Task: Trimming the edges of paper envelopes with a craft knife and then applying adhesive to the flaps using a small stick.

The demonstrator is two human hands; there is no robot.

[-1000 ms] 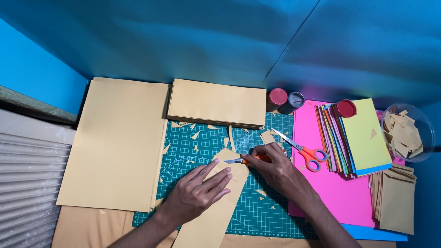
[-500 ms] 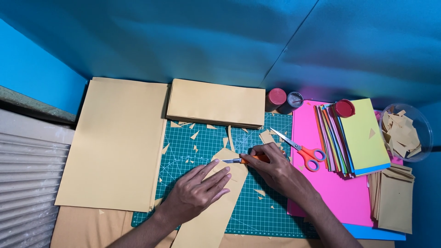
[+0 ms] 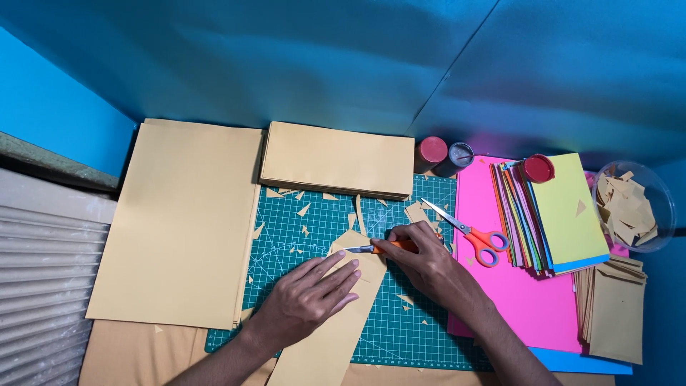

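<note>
My right hand (image 3: 421, 257) fingers are curled tight around a small orange knife (image 3: 379, 248). Its tip points left and touches the top of a long tan strip (image 3: 336, 329). My left hand (image 3: 311, 293) lies flat on that strip with the fingers stretched out and a little apart, pressing it down and gripping nothing. Both my arms come up from the bottom edge, and my hands sit close together.

The strip lies on a green mat (image 3: 300, 236), slanting down toward me. Little tan scraps (image 3: 304, 209) are all over the mat. Just right of my right hand are orange scissors (image 3: 471, 232) on a pink sheet (image 3: 514, 300). A big tan sheet (image 3: 186, 221) lies to the left. A tan pile (image 3: 336, 159) sits above the mat. Colored papers (image 3: 550, 211) and a bowl (image 3: 632, 204) of scraps are far right.
</note>
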